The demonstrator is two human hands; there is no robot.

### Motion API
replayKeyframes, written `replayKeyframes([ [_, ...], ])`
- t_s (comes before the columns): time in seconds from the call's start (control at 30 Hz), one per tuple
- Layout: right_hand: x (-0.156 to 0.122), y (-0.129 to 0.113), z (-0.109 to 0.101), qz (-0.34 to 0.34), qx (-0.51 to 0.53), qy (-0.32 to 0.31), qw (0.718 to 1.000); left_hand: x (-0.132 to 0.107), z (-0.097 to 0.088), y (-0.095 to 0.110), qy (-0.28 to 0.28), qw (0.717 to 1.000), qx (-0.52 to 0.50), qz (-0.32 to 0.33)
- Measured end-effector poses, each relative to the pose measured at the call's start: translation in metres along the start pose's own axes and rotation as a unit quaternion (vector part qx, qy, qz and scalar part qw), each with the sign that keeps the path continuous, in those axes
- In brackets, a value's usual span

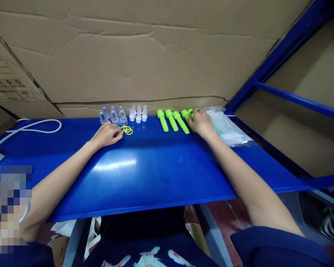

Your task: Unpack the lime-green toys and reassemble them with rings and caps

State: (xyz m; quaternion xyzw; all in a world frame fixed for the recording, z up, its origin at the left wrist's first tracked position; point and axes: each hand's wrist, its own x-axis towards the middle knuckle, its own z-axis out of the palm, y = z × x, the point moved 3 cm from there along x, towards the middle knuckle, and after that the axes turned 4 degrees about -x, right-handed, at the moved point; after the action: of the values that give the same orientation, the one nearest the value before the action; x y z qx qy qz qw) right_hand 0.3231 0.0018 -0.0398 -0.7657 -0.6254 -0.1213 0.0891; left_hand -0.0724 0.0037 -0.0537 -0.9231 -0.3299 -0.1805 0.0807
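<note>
My left hand (108,134) lies on the table with its fingers curled in, right beside a few thin yellow rings (127,130). Whether anything is inside those fingers is hidden. Just behind it stand several clear plastic domed caps (114,116), and to their right several small translucent white cone-shaped pieces (138,115). At the right, my right hand (200,121) reaches over the end of a row of bright green torch-shaped tubes (171,119). Its fingers are bent onto the rightmost green tube (193,111), which they partly cover.
A clear plastic bag (229,128) with pale contents lies right of my right hand. A white cable (44,126) loops on the left of the blue table (161,170). Cardboard (144,63) walls the back; a blue metal frame (295,98) stands at the right.
</note>
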Motion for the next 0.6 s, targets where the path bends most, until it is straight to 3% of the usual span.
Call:
replayKeyframes([
  [0.07, 0.001, 0.004, -0.002, 0.030, -0.003, 0.001, 1.000, 0.000, 0.000, 0.001, 0.018, 1.000, 0.002, 0.006],
  [0.23, 0.007, 0.031, 0.010, 0.090, 0.001, -0.061, 0.994, 0.000, 0.003, 0.004, 0.037, 0.999, 0.011, 0.024],
  [0.4, 0.016, 0.047, 0.026, 0.055, 0.047, -0.031, 0.997, 0.000, 0.003, 0.005, 0.039, 0.999, 0.006, 0.019],
  [0.6, 0.015, 0.039, 0.031, 0.015, 0.075, 0.026, 0.997, 0.000, 0.002, 0.007, 0.036, 0.999, 0.007, 0.008],
])
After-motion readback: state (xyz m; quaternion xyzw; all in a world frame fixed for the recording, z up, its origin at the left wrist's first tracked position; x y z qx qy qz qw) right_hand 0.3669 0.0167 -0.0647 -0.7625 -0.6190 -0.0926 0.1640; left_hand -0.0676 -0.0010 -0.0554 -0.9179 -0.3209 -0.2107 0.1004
